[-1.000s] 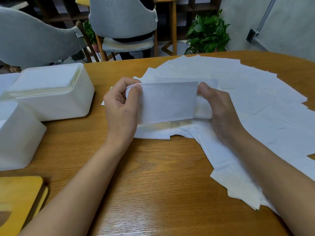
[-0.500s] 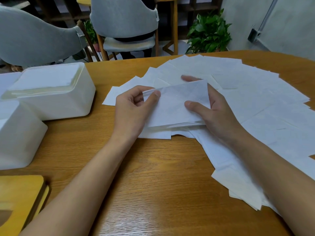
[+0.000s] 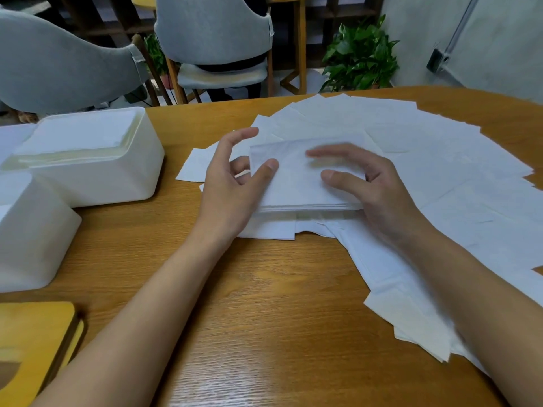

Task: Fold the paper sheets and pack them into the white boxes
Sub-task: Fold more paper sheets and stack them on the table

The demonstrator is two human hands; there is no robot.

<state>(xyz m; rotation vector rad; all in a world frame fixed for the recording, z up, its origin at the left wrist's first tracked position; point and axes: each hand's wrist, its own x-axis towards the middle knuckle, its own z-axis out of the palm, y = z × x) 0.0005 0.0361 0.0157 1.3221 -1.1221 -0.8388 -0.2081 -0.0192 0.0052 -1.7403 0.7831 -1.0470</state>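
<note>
A stack of folded white paper sheets [image 3: 296, 186] lies flat on top of the fanned-out unfolded sheets [image 3: 440, 160] in the middle of the table. My left hand [image 3: 229, 186] is at the stack's left end, fingers spread and mostly straight, thumb tip touching the top left corner. My right hand [image 3: 376, 186] rests over the stack's right end with fingers stretched out, slightly blurred, thumb lying on the top sheet. A white box [image 3: 97, 177] holding folded paper stands at the left, and a second white box [image 3: 32, 236] stands nearer me.
The wooden table [image 3: 264, 304] shows bare wood in front of me. A yellow wooden object [image 3: 32, 342] sits at the near left corner. Grey chairs [image 3: 211, 27] and a green plant [image 3: 361, 54] stand beyond the far edge.
The folded sheet I held up between both hands has come down onto the stack. Both hands have loosened, fingers straightening over the stack's ends.
</note>
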